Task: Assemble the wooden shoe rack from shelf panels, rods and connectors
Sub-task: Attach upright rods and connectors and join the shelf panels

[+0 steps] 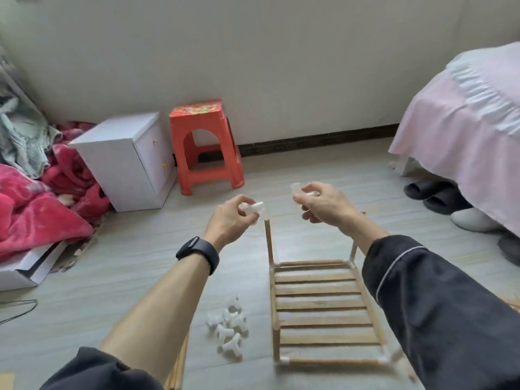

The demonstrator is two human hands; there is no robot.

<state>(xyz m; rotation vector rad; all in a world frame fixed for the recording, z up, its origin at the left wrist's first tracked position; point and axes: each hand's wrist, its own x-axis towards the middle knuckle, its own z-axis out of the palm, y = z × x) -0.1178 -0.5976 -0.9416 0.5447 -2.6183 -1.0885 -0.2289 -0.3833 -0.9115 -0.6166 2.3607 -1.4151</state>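
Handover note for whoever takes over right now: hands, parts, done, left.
Left hand: pinches a white connector.
Right hand: holds a second connector.
Both hover above the far end of the shelf panel, which lies flat on the floor.
Done: the panel has corner connectors. The far-left rod stands upright with no connector on top. The far-right rod is also up, mostly hidden by the right arm.
Spares: connector pile left of the panel, loose rods under the left forearm.
Left: likely cap the rod tops, then add near uprights and further panels. No other panels are in view.
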